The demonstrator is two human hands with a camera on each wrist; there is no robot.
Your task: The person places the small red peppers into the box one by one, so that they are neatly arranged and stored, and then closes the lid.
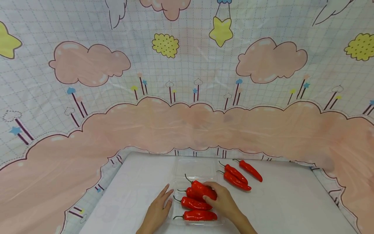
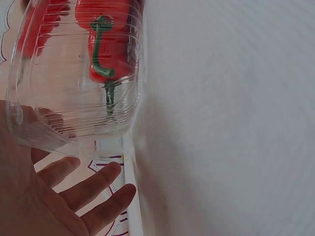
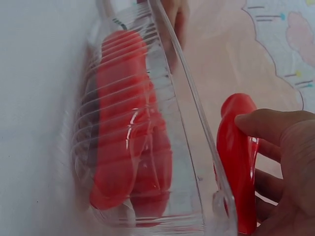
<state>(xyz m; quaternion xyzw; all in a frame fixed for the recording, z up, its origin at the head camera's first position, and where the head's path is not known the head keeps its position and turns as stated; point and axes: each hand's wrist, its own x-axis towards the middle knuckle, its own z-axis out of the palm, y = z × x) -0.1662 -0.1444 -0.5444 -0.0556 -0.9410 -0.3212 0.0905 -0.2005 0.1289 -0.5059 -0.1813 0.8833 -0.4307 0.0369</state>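
Note:
Over a clear plastic box (image 1: 220, 221), my right hand (image 1: 223, 199) grips a red chili pepper (image 1: 201, 189) between thumb and fingers. In the right wrist view the held pepper (image 3: 236, 157) is beside the box's clear wall (image 3: 189, 123). Several red peppers (image 1: 200, 215) lie in the box, their green stems pointing left. My left hand (image 1: 157, 208) is at the box's left side with its fingers extended and holds nothing. Seen from the left wrist, its fingers (image 2: 93, 187) spread just beyond the box's end; whether they touch it I cannot tell.
The box's clear lid (image 1: 195, 167) lies folded back behind it. Three more red peppers (image 1: 236, 181) lie on the white table (image 1: 286, 201), right of the lid. A patterned cloth (image 1: 187, 126) hangs behind the table and down its sides.

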